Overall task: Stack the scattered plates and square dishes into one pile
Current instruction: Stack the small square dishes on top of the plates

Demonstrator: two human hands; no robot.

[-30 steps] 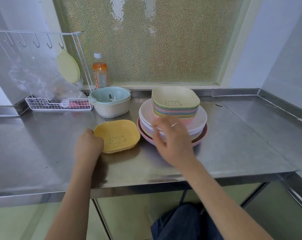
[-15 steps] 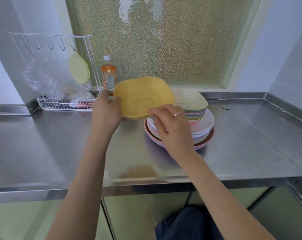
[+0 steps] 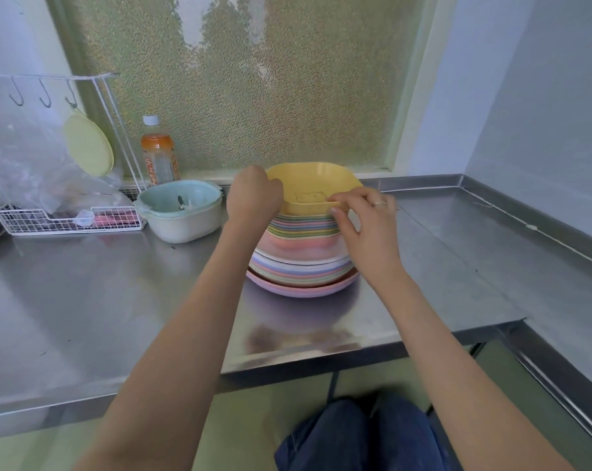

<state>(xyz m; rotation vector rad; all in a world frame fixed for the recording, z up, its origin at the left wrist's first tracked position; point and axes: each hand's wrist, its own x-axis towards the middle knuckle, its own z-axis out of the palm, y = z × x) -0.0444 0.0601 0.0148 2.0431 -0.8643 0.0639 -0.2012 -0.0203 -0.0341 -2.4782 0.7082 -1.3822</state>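
You are lowering the yellow dish (image 3: 316, 185) onto the pile (image 3: 304, 253), and both hands are on it. Your left hand (image 3: 253, 198) is closing its grip around the dish's left rim, fingers curled over the edge. Your right hand (image 3: 366, 215) is pinching the near right rim between thumb and fingertips. So both grips are clamped on the same dish, one at each side.

The dish is sitting at the very top of the pile, over the stack of square dishes (image 3: 303, 226), which are resting on the round plates (image 3: 303, 270) near the middle of the worktop (image 3: 100, 300). Whether it is fully seated in the dish below or just clear of it cannot be told from here; it is tilting slightly toward you.

It looks like light, stiff plastic or similar, smooth and a little slippery, so it is likely to nest easily but may slide if set down askew. Holding it by opposite rims is the sensible way, as you are doing, since the shallow wall gives the fingers an edge to hook. The pile is tall and the square dishes cover less of it than the plates beneath, so a sideways push could shift them. Line up the corners before easing your fingers out.

The bowl (image 3: 180, 212) and bottle (image 3: 158, 154) are standing well apart to the left.
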